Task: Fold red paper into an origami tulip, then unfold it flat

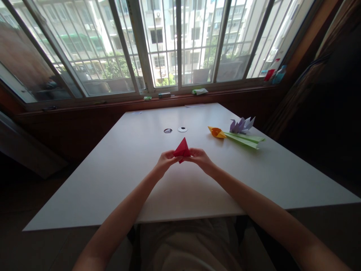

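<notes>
A small piece of folded red paper (184, 147) is held up over the white table between my two hands. Its top comes to a point, and a smaller tip pokes out below. My left hand (166, 161) pinches its left side, thumb toward me. On the right side, my right hand (201, 159) grips it the same way, fingers behind and thumb in front. The fingertips behind the paper are partly hidden.
On the table (118, 180) at right lie a folded orange paper boat (216, 132), a green paper plane (246, 140) and purple folded paper (241, 125). Beyond my hands are a round hole (168, 131) and a round disc (182, 129). Bottles (279, 75) stand on the windowsill.
</notes>
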Action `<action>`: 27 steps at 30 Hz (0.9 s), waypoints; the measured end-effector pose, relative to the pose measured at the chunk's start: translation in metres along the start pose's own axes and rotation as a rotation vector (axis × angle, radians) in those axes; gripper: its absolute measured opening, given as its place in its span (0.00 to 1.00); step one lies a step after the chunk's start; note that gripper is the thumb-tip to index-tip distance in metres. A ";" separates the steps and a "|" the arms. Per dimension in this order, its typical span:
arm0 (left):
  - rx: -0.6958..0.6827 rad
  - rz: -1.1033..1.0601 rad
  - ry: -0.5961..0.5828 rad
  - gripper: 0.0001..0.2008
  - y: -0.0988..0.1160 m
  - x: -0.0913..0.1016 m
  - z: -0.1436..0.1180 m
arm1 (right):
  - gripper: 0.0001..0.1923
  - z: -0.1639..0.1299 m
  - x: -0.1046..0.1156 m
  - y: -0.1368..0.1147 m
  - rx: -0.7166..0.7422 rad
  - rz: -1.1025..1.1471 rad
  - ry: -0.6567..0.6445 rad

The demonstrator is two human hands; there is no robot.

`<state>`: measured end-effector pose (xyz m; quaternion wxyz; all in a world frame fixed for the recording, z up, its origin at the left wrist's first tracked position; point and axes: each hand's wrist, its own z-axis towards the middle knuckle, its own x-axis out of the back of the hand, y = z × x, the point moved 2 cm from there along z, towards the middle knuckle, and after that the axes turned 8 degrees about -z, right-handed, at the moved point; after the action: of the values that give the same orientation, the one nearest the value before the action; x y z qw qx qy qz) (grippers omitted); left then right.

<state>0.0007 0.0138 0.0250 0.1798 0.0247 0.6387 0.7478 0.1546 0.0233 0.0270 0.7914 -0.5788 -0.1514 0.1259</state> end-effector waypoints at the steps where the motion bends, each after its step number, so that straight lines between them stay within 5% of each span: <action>1: 0.017 -0.019 -0.029 0.13 -0.001 0.000 0.000 | 0.12 0.000 0.000 0.000 -0.014 0.016 -0.039; 5: 0.046 -0.098 -0.101 0.13 -0.001 0.001 0.000 | 0.15 0.001 0.000 0.001 -0.054 0.086 -0.138; 14: 0.079 -0.327 -0.138 0.15 0.002 -0.005 0.000 | 0.10 0.002 0.004 0.000 -0.078 0.192 -0.093; 21: 0.096 -0.337 -0.010 0.12 -0.012 -0.003 0.003 | 0.10 0.001 0.001 0.001 -0.113 0.145 -0.101; 27: -0.025 -0.094 0.083 0.11 -0.012 0.002 0.004 | 0.11 0.000 -0.002 0.004 -0.115 0.072 0.007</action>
<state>0.0027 0.0196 0.0137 0.1884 -0.0386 0.6366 0.7469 0.1527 0.0236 0.0228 0.7523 -0.6288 -0.1346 0.1436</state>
